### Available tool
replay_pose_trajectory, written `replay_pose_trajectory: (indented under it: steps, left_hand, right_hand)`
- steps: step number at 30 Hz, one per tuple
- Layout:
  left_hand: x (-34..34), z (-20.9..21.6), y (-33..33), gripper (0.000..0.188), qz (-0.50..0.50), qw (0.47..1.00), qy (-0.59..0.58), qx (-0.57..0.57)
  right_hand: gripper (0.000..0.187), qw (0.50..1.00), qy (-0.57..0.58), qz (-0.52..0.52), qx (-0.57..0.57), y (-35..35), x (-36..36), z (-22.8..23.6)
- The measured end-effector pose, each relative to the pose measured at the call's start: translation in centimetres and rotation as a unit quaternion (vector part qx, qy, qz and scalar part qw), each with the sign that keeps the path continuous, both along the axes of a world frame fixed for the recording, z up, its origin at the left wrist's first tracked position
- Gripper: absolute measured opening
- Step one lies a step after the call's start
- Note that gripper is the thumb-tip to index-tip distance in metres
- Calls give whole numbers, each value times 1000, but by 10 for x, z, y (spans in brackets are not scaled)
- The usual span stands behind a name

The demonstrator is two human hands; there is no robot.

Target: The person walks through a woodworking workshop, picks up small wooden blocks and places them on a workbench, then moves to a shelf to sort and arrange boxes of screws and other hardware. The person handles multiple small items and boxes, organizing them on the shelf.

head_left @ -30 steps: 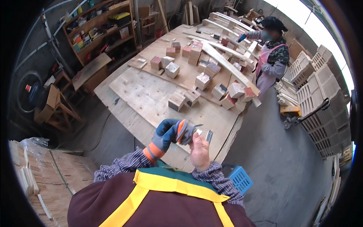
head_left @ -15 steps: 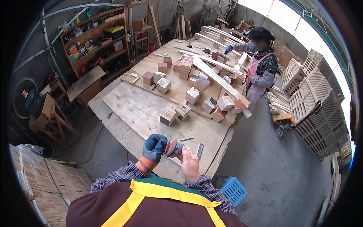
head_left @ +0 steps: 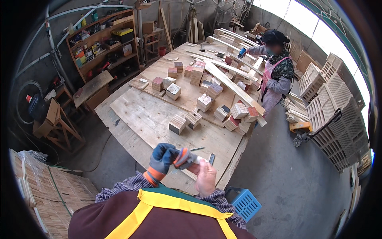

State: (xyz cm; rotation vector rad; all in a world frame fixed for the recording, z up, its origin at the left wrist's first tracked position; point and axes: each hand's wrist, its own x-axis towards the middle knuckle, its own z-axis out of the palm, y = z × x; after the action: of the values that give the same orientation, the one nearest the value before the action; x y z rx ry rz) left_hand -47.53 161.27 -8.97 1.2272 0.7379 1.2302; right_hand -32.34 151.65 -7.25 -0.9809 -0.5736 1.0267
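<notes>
Both of my hands meet above the near end of a wide worktable of pale, worn plywood (head_left: 131, 137). My left hand (head_left: 160, 159), in a blue-and-grey work glove with an orange cuff, is clenched on a soft grey bundle with orange and blue stripes (head_left: 184, 158), which I judge to be a second glove. My bare right hand (head_left: 205, 177) appears to pinch a small whitish piece (head_left: 200, 159) against the bundle; motion blur hides what it is. Done: the left hand is gloved. Left undone: the right hand is uncovered and the bundle unworn. Two squarish layered wood blocks (head_left: 177, 124) stand side by side on the table, out of my grip, near a thin dark green stick (head_left: 197, 149) and a narrow blue-grey flat tool (head_left: 211, 159). Farther off lie more blocks and long pale planks (head_left: 234, 87). Surroundings: a co-worker in a pink apron (head_left: 278, 67), brown wooden shelving (head_left: 99, 44), a blue slotted plastic crate (head_left: 246, 204) and tall stacks of slatted wooden panels (head_left: 336, 115).
</notes>
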Motion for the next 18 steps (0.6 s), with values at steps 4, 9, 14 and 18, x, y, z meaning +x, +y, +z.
replay_pose_trajectory:
  steps: [4,9,14,18]
  left_hand:
    - [-41,-7,50,14,109,993,42,26]
    - [-67,-55,53,18,76,982,167,-41]
    - [-80,-103,79,27,138,945,183,-234]
    - [-82,-143,171,36,141,950,164,-224]
  right_hand:
    - [38,996,11,-81,-30,-21,60,9]
    - [39,995,42,-19,-90,-49,71,-14]
    - [40,968,53,68,-234,-58,28,-45]
    - [39,961,32,56,-270,-51,-3,-59]
